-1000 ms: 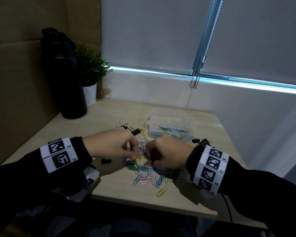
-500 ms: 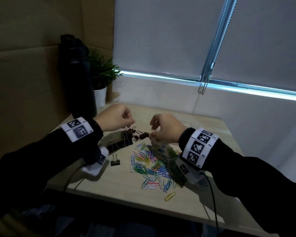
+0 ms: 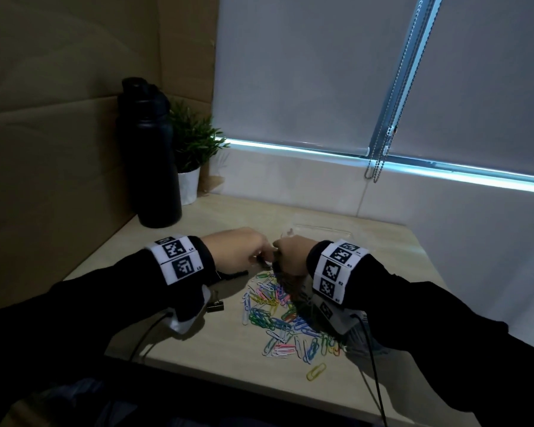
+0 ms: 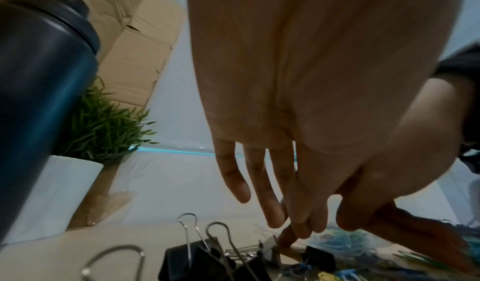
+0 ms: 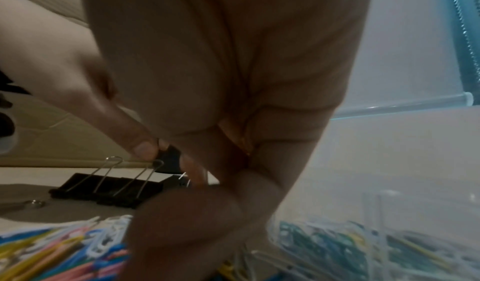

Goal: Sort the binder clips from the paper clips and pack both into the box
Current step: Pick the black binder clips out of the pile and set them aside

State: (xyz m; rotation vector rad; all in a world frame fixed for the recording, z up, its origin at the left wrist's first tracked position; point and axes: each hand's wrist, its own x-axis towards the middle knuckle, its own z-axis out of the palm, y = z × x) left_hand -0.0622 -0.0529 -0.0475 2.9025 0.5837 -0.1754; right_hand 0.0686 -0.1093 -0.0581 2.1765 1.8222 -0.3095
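My left hand (image 3: 264, 257) and right hand (image 3: 279, 257) meet fingertip to fingertip just beyond the heap of coloured paper clips (image 3: 278, 315). The left thumb and a fingertip (image 5: 142, 148) pinch a small black binder clip (image 5: 168, 161). The right hand's curled fingers (image 5: 197, 174) hold its other side. Larger black binder clips (image 5: 106, 191) lie flat on the table to the left, also shown as binder clips (image 4: 207, 260) under the left hand. One more binder clip (image 3: 215, 305) sits by my left wrist. The clear box (image 3: 321, 231) stands behind the right hand, with paper clips (image 5: 337, 244) inside.
A tall black bottle (image 3: 148, 155) and a small potted plant (image 3: 191, 143) stand at the table's back left corner. A bead chain (image 3: 383, 155) hangs from the window blind. One yellow paper clip (image 3: 316, 371) lies near the table's front edge (image 3: 259, 383).
Both hands left the near part of the paper clip heap and moved to its far edge. They were slightly apart with clips between them and now meet on one small clip.
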